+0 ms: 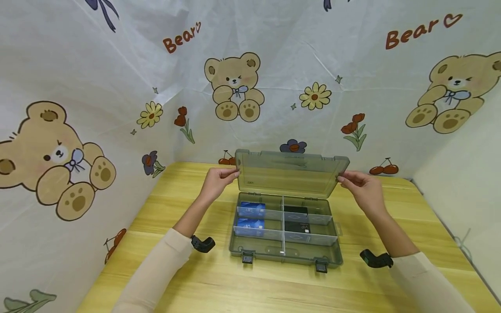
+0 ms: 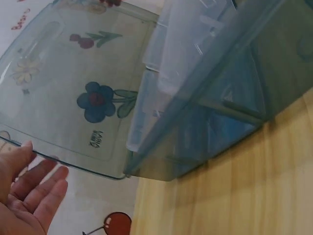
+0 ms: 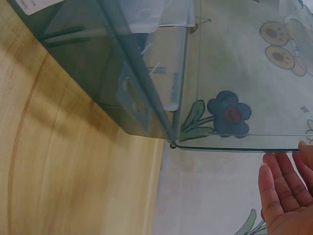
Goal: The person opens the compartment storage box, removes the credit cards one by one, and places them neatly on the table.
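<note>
A translucent grey-green plastic organizer box (image 1: 274,257) lies on the table with its lid (image 1: 289,176) raised upright on the rear hinges. My left hand (image 1: 217,181) pinches the lid's left edge between thumb and fingers, seen also in the left wrist view. At the lid's right edge, my right hand (image 1: 364,191) pinches it the same way. Blue cards marked VIP (image 1: 250,225) stand in the left compartments, and black cards (image 1: 299,227) in the right ones. Clear dividers (image 1: 258,234) split the box into several compartments; nothing shows in the front two.
Two dark latches, a left one (image 1: 247,257) and a right one (image 1: 321,265), hang open at the box's front. The wooden-patterned table (image 1: 188,282) meets a white cloth backdrop (image 1: 274,26) printed with bears and flowers behind and at the sides.
</note>
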A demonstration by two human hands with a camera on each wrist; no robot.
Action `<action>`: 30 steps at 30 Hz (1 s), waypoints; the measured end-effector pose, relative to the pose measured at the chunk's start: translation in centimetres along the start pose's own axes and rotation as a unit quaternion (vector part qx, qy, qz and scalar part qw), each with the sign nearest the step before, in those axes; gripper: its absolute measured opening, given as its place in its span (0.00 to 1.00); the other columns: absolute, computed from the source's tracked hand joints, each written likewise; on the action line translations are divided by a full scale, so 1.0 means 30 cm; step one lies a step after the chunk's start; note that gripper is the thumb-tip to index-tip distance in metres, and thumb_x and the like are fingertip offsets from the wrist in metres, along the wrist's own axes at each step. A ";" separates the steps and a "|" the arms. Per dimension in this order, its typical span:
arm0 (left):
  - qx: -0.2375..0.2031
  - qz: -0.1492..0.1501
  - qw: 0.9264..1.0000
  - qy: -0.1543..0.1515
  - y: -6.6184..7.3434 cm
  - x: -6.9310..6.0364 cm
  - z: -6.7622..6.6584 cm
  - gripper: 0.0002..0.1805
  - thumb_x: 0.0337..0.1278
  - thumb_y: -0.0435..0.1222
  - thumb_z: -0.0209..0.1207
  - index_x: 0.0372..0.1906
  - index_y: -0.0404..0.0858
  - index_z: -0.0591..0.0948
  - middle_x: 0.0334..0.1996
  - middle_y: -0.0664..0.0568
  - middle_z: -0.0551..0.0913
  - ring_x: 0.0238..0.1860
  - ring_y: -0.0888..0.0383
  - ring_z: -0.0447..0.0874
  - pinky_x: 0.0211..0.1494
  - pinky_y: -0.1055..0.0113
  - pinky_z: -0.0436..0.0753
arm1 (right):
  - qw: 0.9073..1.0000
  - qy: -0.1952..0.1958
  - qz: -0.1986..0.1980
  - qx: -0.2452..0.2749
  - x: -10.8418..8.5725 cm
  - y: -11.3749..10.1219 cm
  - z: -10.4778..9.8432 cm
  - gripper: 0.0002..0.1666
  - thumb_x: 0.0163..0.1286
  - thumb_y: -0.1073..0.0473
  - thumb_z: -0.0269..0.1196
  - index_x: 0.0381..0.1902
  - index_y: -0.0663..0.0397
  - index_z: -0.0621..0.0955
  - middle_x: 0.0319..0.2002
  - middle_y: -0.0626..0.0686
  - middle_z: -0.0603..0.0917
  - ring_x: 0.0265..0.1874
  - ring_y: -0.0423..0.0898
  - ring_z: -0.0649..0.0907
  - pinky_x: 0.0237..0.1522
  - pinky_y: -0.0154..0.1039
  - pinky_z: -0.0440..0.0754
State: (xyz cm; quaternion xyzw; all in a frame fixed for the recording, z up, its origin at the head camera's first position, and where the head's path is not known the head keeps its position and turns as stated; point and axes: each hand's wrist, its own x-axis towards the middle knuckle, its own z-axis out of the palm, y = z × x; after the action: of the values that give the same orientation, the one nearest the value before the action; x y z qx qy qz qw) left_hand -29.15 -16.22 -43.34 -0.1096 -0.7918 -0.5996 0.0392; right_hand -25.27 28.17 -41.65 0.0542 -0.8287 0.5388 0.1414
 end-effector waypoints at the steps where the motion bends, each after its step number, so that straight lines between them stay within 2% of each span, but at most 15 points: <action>1: -0.009 0.002 1.000 -0.003 -0.010 0.004 0.000 0.16 0.68 0.37 0.64 0.57 0.36 0.86 0.52 0.45 0.87 0.54 0.49 0.86 0.56 0.61 0.86 | 1.000 -0.003 0.001 0.006 0.003 0.009 0.004 0.24 0.72 0.56 0.67 0.55 0.73 0.82 0.38 0.35 0.86 0.36 0.32 0.88 0.43 0.22 0.83; 5: -0.040 0.009 0.999 -0.020 -0.050 0.021 0.002 0.18 0.68 0.35 0.64 0.59 0.35 0.84 0.53 0.43 0.87 0.55 0.48 0.86 0.55 0.62 0.86 | 1.000 -0.013 -0.003 0.001 0.009 0.042 0.019 0.23 0.71 0.58 0.68 0.55 0.72 0.82 0.37 0.37 0.88 0.35 0.31 0.87 0.41 0.24 0.85; 8: -0.049 0.011 0.998 -0.030 -0.078 0.033 0.004 0.17 0.67 0.33 0.65 0.59 0.34 0.85 0.53 0.43 0.87 0.54 0.47 0.86 0.55 0.61 0.86 | 0.999 -0.017 -0.016 -0.026 0.012 0.069 0.031 0.21 0.71 0.58 0.69 0.53 0.70 0.84 0.39 0.46 0.90 0.35 0.27 0.85 0.39 0.22 0.84; 12: -0.051 0.012 0.998 -0.041 -0.114 0.045 0.008 0.16 0.66 0.33 0.65 0.57 0.34 0.85 0.51 0.41 0.87 0.53 0.46 0.87 0.56 0.57 0.86 | 0.996 -0.028 -0.056 -0.063 0.019 0.110 0.050 0.16 0.71 0.61 0.68 0.51 0.66 0.86 0.43 0.60 0.89 0.36 0.23 0.83 0.38 0.20 0.82; 16: -0.050 0.003 0.997 -0.051 -0.149 0.052 0.014 0.16 0.67 0.32 0.65 0.56 0.33 0.85 0.51 0.41 0.87 0.52 0.47 0.87 0.55 0.58 0.86 | 0.991 -0.042 -0.093 -0.087 0.024 0.144 0.066 0.13 0.70 0.66 0.67 0.51 0.65 0.86 0.42 0.65 0.89 0.35 0.23 0.83 0.37 0.19 0.82; 19: -0.047 -0.009 0.997 -0.060 -0.167 0.052 0.020 0.15 0.67 0.31 0.64 0.56 0.33 0.85 0.50 0.41 0.88 0.52 0.48 0.87 0.55 0.58 0.86 | 0.989 -0.051 -0.097 -0.100 0.023 0.161 0.076 0.14 0.70 0.69 0.67 0.52 0.64 0.86 0.43 0.64 0.89 0.36 0.28 0.86 0.37 0.19 0.82; 26: -0.046 -0.031 0.996 -0.076 -0.186 0.043 0.023 0.15 0.69 0.30 0.62 0.57 0.32 0.85 0.51 0.41 0.87 0.54 0.48 0.86 0.57 0.55 0.85 | 0.985 -0.080 -0.085 -0.124 0.018 0.185 0.087 0.13 0.72 0.68 0.64 0.53 0.65 0.85 0.45 0.64 0.89 0.43 0.54 0.89 0.38 0.18 0.81; 30: -0.049 -0.035 0.995 -0.075 -0.201 0.045 0.026 0.15 0.69 0.31 0.62 0.57 0.32 0.85 0.52 0.42 0.87 0.54 0.48 0.86 0.56 0.58 0.86 | 0.985 -0.097 -0.080 -0.115 0.017 0.195 0.090 0.14 0.73 0.69 0.62 0.54 0.68 0.84 0.47 0.65 0.88 0.43 0.52 0.89 0.39 0.21 0.83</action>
State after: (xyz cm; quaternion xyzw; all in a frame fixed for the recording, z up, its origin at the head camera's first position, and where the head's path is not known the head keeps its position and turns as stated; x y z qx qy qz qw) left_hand -31.72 -16.85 -48.98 -0.1282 -0.7656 -0.6287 -0.0463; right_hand -27.65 28.17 -47.67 0.1559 -0.8880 0.4189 0.1083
